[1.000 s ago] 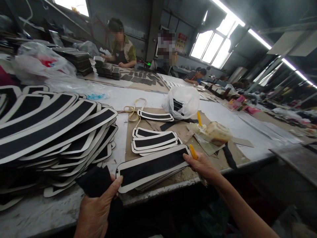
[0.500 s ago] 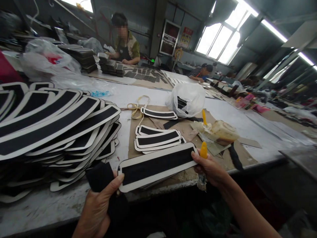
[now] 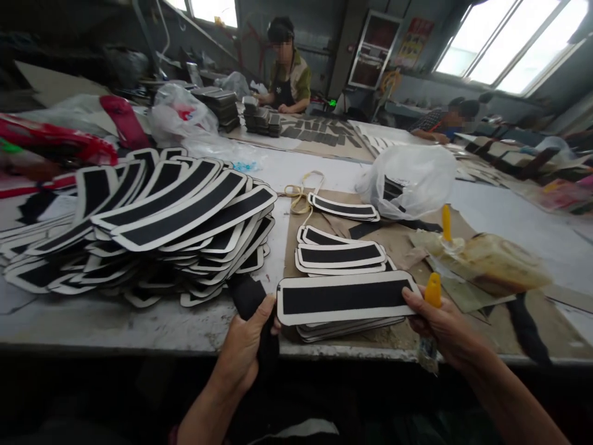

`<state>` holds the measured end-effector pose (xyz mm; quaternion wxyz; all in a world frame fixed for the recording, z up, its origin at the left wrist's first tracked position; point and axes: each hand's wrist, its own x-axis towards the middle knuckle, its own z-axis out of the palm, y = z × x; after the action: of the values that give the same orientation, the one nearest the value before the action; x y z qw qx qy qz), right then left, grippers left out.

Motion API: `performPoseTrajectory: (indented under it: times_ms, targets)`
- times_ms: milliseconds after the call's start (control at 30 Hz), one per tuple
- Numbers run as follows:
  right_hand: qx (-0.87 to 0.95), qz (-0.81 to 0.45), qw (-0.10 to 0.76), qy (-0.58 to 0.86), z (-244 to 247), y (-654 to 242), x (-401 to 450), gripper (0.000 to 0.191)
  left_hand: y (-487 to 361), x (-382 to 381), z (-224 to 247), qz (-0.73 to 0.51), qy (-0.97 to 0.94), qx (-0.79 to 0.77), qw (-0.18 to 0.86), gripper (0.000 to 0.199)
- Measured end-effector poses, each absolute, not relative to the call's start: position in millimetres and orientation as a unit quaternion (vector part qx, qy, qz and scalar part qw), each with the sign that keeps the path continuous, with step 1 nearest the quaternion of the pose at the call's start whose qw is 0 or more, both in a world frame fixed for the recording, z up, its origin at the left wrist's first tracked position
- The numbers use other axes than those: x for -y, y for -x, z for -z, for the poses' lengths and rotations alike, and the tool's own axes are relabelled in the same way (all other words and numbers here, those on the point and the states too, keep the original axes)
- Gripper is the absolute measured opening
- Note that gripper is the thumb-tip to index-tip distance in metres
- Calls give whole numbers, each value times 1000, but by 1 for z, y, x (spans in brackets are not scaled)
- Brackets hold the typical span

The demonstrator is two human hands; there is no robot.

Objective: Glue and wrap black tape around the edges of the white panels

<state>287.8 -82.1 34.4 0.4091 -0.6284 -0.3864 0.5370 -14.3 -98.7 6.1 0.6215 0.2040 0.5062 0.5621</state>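
Observation:
A long white panel with a black strip along its middle (image 3: 343,300) lies level in front of me, above a few similar panels (image 3: 352,329) at the table's edge. My right hand (image 3: 447,321) pinches its right end, thumb on top. The same hand also holds a brush with a yellow handle (image 3: 433,289), bristles pointing down. My left hand (image 3: 243,343) is closed round black fabric strips (image 3: 248,295), which hang past the table edge. Its thumb and fingertips are at the panel's left end; whether they grip it I cannot tell.
A large heap of similar panels (image 3: 185,216) spreads at left. Smaller panels (image 3: 340,254) lie on brown card beyond my hands. A plastic bag (image 3: 417,179), a stained glue container (image 3: 500,262) and a second yellow handle (image 3: 446,222) stand at right. A co-worker (image 3: 290,80) sits across the table.
My view has turned left, so the table and heap appear further right. The held panel now looks more level. Both hands keep their holds.

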Motion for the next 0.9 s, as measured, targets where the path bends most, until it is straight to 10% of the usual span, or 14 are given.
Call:
performPoseTrajectory:
  times_ms: [900]
  targets:
    - [532, -460, 350, 618, -39, -293, 57, 43, 3, 79, -12, -487, -151, -617, 599, 46]
